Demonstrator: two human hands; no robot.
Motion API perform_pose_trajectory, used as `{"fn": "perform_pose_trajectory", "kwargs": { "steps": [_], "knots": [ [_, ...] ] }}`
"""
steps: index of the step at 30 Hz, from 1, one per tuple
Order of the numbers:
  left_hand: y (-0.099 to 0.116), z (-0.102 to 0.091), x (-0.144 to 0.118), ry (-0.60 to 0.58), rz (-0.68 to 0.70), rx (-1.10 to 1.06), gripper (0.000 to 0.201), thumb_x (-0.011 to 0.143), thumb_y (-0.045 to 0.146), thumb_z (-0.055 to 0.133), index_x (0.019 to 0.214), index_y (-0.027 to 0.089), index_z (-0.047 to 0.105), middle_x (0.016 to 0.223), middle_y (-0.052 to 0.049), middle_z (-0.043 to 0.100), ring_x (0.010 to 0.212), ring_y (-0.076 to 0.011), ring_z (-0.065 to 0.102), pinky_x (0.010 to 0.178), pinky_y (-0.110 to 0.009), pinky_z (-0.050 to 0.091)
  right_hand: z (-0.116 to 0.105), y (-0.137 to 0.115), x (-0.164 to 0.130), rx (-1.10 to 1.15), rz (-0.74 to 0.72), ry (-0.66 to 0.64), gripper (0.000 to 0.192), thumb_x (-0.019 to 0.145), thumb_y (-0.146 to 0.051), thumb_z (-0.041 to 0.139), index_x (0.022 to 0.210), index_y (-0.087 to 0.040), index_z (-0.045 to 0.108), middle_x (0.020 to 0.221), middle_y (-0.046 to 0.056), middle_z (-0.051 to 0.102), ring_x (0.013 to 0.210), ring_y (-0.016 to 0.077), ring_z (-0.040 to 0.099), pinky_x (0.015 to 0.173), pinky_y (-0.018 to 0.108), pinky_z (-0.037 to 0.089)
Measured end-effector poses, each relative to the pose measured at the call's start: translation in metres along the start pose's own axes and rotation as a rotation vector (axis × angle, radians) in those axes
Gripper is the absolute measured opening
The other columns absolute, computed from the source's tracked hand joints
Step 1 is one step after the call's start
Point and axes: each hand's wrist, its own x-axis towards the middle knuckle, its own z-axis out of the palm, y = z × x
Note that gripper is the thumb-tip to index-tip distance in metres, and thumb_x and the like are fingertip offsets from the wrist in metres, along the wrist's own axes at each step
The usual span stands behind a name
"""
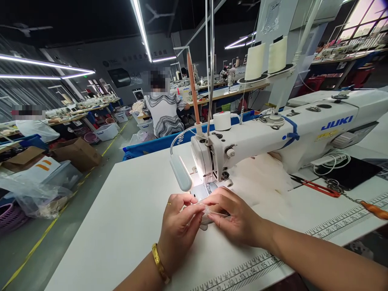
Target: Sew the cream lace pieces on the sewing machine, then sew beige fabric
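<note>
Just in front of the needle of a white sewing machine (257,137), both my hands come together. Thumb and fingers of my left hand (182,220) pinch a small piece of sheer white fabric (206,209). My right hand (235,216) grips the same piece from the other side, its fingers curled and closed. Most of the piece is hidden by my fingers. Behind the hands lies the metal needle plate (198,192), lit by the machine's lamp. Pale sheer fabric (260,184) is heaped under the machine arm, right of the needle.
Red-handled scissors (321,186), a coiled white cable (335,159) and a black tablet-like slab (351,171) lie on the right. A printed ruler (251,268) runs along the table's front edge. Thread cones (254,62) stand behind the machine. A person (165,111) sits ahead.
</note>
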Motion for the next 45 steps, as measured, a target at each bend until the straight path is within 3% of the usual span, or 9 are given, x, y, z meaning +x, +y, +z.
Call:
{"fn": "perform_pose_trajectory", "kwargs": {
  "steps": [11, 15, 17, 20, 23, 26, 31, 39, 45],
  "knots": [
    [0.003, 0.001, 0.001, -0.006, -0.005, -0.043, 0.03, 0.096, 0.004, 0.065, 0.111, 0.028, 0.072, 0.098, -0.003, 0.065, 0.094, -0.0202, 0.059, 0.079, -0.033, 0.053, -0.001, -0.001, 0.002, 0.073, -0.012, 0.046, 0.004, 0.104, -0.025, 0.062, 0.1, -0.026, 0.065, 0.097, 0.003, 0.069, 0.093, 0.021, 0.063, 0.086, 0.036, 0.052],
    [0.024, -0.01, 0.009, -0.079, -0.058, -0.119, 0.018, 0.097, 0.009, 0.064, 0.102, 0.026, 0.068, 0.101, -0.004, 0.068, 0.094, -0.0208, 0.062, 0.079, -0.034, 0.055, -0.024, -0.028, 0.002, 0.133, 0.033, -0.043, 0.016, 0.107, -0.032, 0.056, 0.094, -0.025, 0.061, 0.094, 0.003, 0.07, 0.088, 0.0201, 0.063, 0.087, 0.036, 0.051],
    [0.041, -0.021, 0.012, -0.19, -0.101, -0.257, 0.011, 0.098, 0.014, 0.065, 0.099, 0.025, 0.065, 0.103, -0.006, 0.069, 0.096, -0.0207, 0.065, 0.082, -0.034, 0.057, -0.049, -0.057, 0.001, 0.188, 0.164, -0.2, 0.019, 0.107, -0.035, 0.057, 0.09, -0.025, 0.06, 0.089, 0.001, 0.069, 0.082, 0.0188, 0.063, 0.082, 0.033, 0.051],
    [0.063, -0.031, 0.01, -0.457, -0.149, -0.582, 0.01, 0.1, 0.027, 0.068, 0.093, 0.023, 0.063, 0.099, -0.005, 0.07, 0.09, -0.0186, 0.068, 0.082, -0.03, 0.056, -0.083, -0.092, -0.001, 0.329, 0.61, -0.504, 0.014, 0.102, -0.037, 0.064, 0.097, -0.025, 0.066, 0.099, 0.001, 0.072, 0.087, 0.0183, 0.066, 0.075, 0.027, 0.05],
    [0.064, -0.02, 0.008, -0.513, -0.327, -0.645, 0.02, 0.099, 0.037, 0.068, 0.087, 0.022, 0.063, 0.095, -0.004, 0.069, 0.088, -0.0188, 0.066, 0.081, -0.031, 0.054, -0.088, -0.086, 0.007, 0.469, 0.753, -0.581, 0.013, 0.098, -0.034, 0.063, 0.096, -0.021, 0.062, 0.091, 0.001, 0.066, 0.079, 0.0169, 0.063, 0.065, 0.025, 0.048],
    [0.044, 0.004, 0.008, -0.484, -0.487, -0.362, 0.018, 0.096, 0.029, 0.064, 0.08, 0.021, 0.062, 0.092, -0.005, 0.069, 0.09, -0.022, 0.063, 0.081, -0.036, 0.05, -0.063, -0.049, 0.022, 0.194, 0.634, -0.563, 0.01, 0.09, -0.021, 0.064, 0.083, -0.019, 0.057, 0.08, -0.001, 0.061, 0.071, 0.0149, 0.056, 0.062, 0.025, 0.041],
    [0.009, 0.032, 0.009, -0.483, -0.38, 0.051, 0.013, 0.089, 0.017, 0.067, 0.079, 0.02, 0.06, 0.089, -0.005, 0.064, 0.085, -0.0252, 0.055, 0.075, -0.038, 0.044, -0.027, 0.003, 0.037, -0.248, 0.506, -0.52, 0.022, 0.087, -0.009, 0.06, 0.07, -0.019, 0.05, 0.074, -0.001, 0.059, 0.072, 0.0163, 0.05, 0.063, 0.028, 0.03],
    [0.002, 0.024, 0.006, -0.41, 0.058, 0.093, 0.026, 0.106, 0.011, 0.049, 0.095, 0.021, 0.07, 0.09, -0.003, 0.072, 0.087, -0.0235, 0.055, 0.084, -0.043, 0.045, -0.024, 0.014, 0.039, -0.324, 0.497, -0.46, 0.016, 0.095, -0.016, 0.066, 0.084, -0.02, 0.055, 0.086, 0.0, 0.063, 0.075, 0.0168, 0.053, 0.065, 0.028, 0.031],
    [0.0, 0.022, 0.008, -0.367, 0.045, 0.101, 0.026, 0.106, 0.013, 0.05, 0.09, 0.019, 0.068, 0.097, -0.003, 0.076, 0.087, -0.0236, 0.059, 0.081, -0.043, 0.046, -0.033, 0.011, 0.013, -0.609, 0.004, -0.364, 0.017, 0.1, -0.01, 0.051, 0.088, -0.018, 0.061, 0.087, 0.005, 0.065, 0.077, 0.0218, 0.052, 0.068, 0.034, 0.036]
  ]
}}
